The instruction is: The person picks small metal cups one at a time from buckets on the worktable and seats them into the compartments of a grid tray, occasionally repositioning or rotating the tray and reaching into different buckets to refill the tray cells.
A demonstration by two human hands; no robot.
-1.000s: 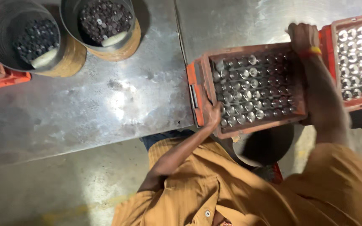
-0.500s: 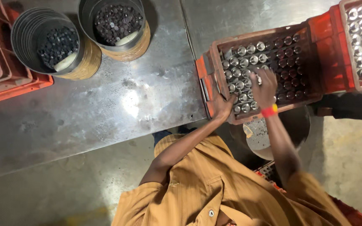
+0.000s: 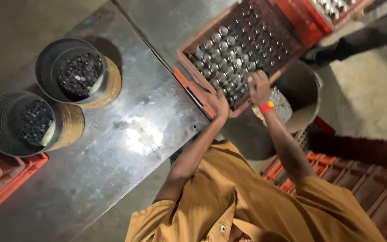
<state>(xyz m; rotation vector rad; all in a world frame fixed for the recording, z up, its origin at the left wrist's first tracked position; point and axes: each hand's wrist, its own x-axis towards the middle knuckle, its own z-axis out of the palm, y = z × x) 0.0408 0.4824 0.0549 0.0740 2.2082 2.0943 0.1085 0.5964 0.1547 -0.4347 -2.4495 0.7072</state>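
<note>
Right now the person in the mustard shirt is leaning over an orange crate (image 3: pixel 193 87) sitting at the edge of a steel table (image 3: pixel 126 148), its cells filled with small metal-capped bottles (image 3: pixel 222 47). The left hand (image 3: pixel 218 104) is resting on the crate's near rim, fingers curled over the edge and gripping it. The right hand (image 3: pixel 259 87), wearing a red wristband (image 3: pixel 266 107), is lying on top of the bottles near the crate's near corner; its fingers are bent down among the caps, though I cannot tell whether they are closing on one. A grey tub (image 3: pixel 303 96) is standing just below the crate's overhang. Two round metal tins (image 3: pixel 77 74) holding dark pieces are sitting well apart on the table's far side.
</note>
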